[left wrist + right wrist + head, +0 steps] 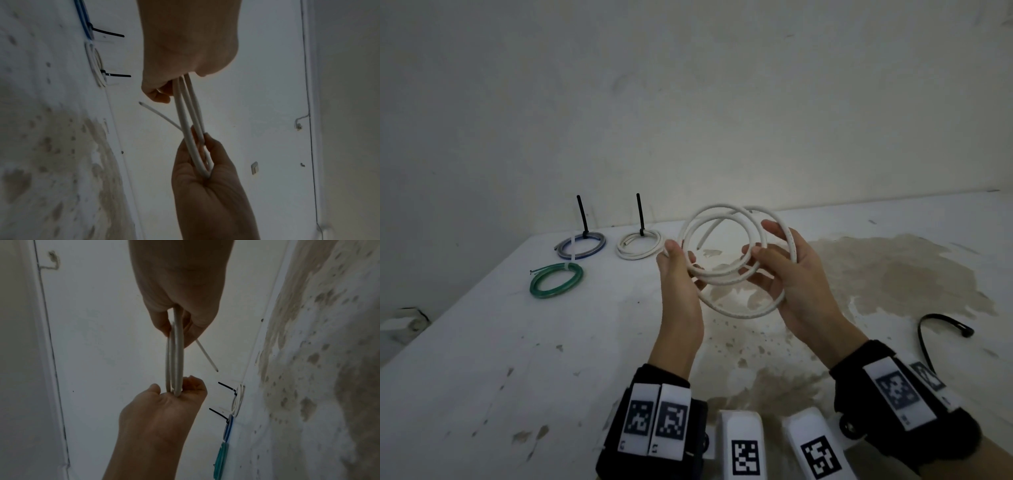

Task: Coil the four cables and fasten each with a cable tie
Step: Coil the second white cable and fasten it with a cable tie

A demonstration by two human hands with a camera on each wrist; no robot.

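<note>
White cable [726, 240] looped between both hands [736, 274]

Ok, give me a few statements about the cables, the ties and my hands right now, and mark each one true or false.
1. Both hands hold the loose white coil above the table. True.
2. The left hand is empty. False: it grips the coil's left side, while the right hand grips the other side.
3. Three tied coils lie on the table: blue coil, small white coil, green coil. True.
4. The green coil's tie stands upright. False: only the blue and small white coils have upright black tails.
5. A spare black cable tie lies right of the hands. True.
</note>
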